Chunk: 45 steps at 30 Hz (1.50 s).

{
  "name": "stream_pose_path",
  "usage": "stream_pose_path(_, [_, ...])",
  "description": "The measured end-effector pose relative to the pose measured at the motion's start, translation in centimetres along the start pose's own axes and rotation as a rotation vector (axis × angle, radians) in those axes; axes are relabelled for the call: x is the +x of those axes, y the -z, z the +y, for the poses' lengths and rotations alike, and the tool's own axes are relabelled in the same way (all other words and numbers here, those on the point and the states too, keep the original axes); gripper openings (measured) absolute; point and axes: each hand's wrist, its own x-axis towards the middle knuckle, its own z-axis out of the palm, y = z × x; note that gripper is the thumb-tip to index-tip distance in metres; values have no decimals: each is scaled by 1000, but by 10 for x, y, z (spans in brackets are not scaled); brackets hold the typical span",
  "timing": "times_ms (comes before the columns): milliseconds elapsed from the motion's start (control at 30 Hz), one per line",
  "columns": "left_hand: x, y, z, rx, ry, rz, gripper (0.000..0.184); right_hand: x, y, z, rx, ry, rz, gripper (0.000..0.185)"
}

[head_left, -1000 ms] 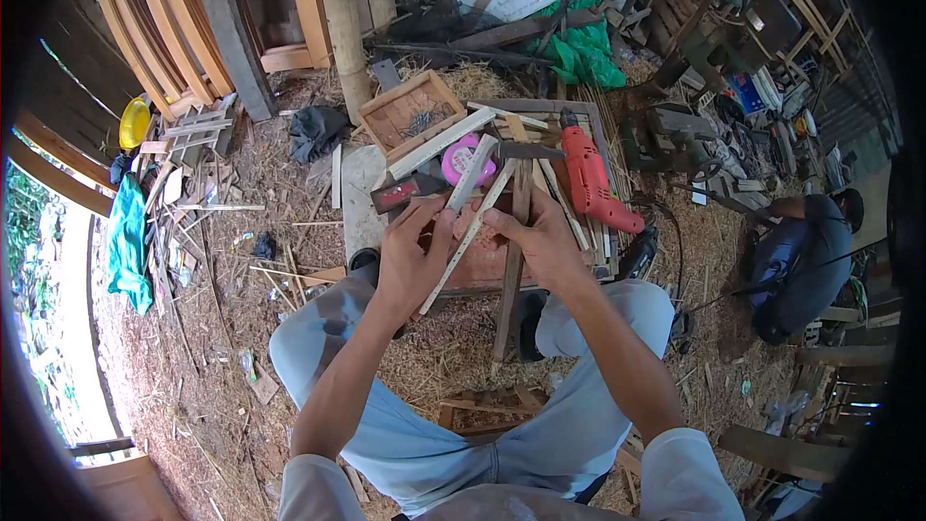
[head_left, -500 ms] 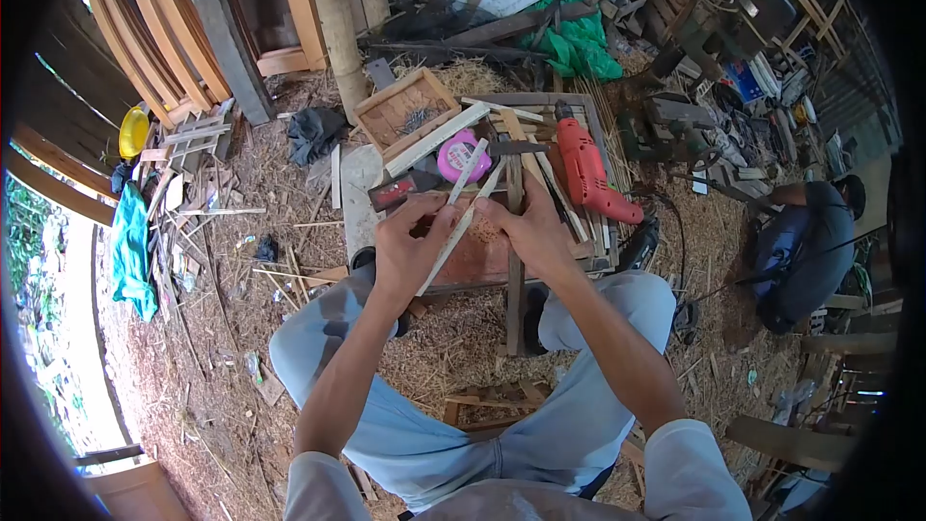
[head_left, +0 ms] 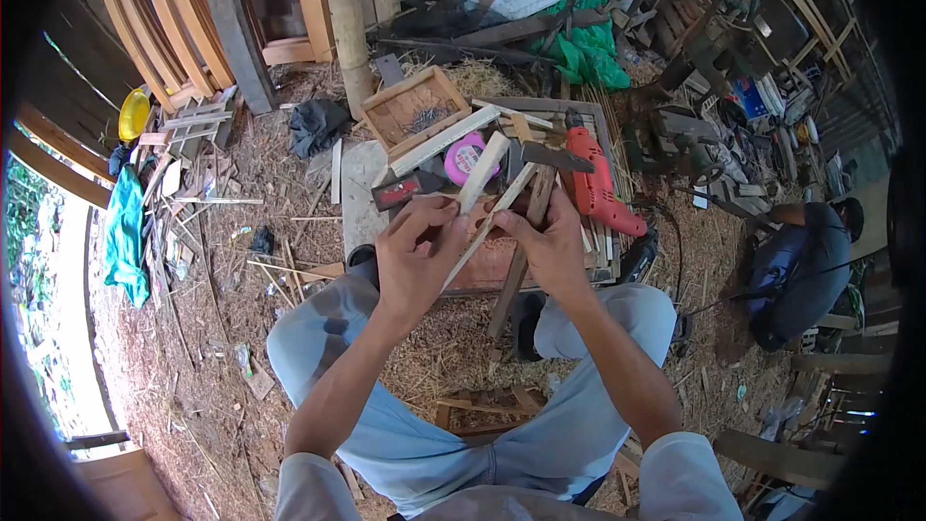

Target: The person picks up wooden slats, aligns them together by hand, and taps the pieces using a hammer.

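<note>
My left hand (head_left: pixel 420 246) pinches a short pale wood strip (head_left: pixel 484 172) that points up and away. Between thumb and fingers my right hand (head_left: pixel 548 241) grips a hammer by its wooden handle (head_left: pixel 511 291); its dark head (head_left: pixel 558 157) lies beyond the fingers. A second, longer thin strip (head_left: pixel 514 189) slants between both hands, its lower end under my left hand. Behind the strips, a pink tape measure (head_left: pixel 470 159) rests on the low work surface (head_left: pixel 362 174). A red drill (head_left: pixel 593 178) lies right of the hammer head.
A wooden tray (head_left: pixel 415 111) with nails stands at the back of the work surface. A red and black tool (head_left: pixel 405 190) lies left of the tape measure. Another person (head_left: pixel 805 265) crouches at the right. Wood scraps and shavings cover the ground.
The short strip in my left hand has turned, showing a broader face. The hammer has tilted, its handle end swinging left towards me. Both hands remain close together.
</note>
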Motion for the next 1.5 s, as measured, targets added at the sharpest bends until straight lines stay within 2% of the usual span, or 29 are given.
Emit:
stream_pose_path(33, [-1, -1, 2, 18, -123, 5, 14, -1, 0, 1, 15, -26, -14, 31])
stream_pose_path(67, [-1, 0, 3, 19, -120, 6, 14, -1, -2, 1, 15, -29, -15, 31])
stream_pose_path(133, [-1, 0, 5, 99, -261, 20, 15, -1, -3, -1, 130, -47, -31, 32])
stream_pose_path(233, [-4, -1, 5, 10, -182, 18, 15, -2, -3, 0, 194, -37, -45, 34])
stream_pose_path(367, [-4, -1, 4, -2, -162, 7, 15, -4, -4, -2, 119, -25, -40, 34])
stream_pose_path(467, [-3, 0, 4, -5, -212, 9, 15, -4, -4, 0, 202, -62, -46, 36])
stream_pose_path(633, [-5, 1, 7, 7, -127, 7, 14, -2, -4, -1, 188, -43, -59, 38])
stream_pose_path(767, [-3, 0, 7, 7, -159, 4, 14, -2, -3, 0, 215, -43, -68, 39])
stream_pose_path(833, [-3, 0, 8, -2, -134, 0, 14, -2, -3, -4, 245, -115, -62, 43])
stream_pose_path(1167, [-2, 0, 5, -6, -183, 5, 12, -1, -3, -4, 165, -56, -69, 42])
stream_pose_path(1267, [-2, 2, 3, 19, -199, -59, 7, -1, -3, -6, 187, -71, -68, 43])
stream_pose_path(1500, [-1, -2, 1, -38, -210, 5, 10, -1, -4, -7, 184, -84, -67, 43])
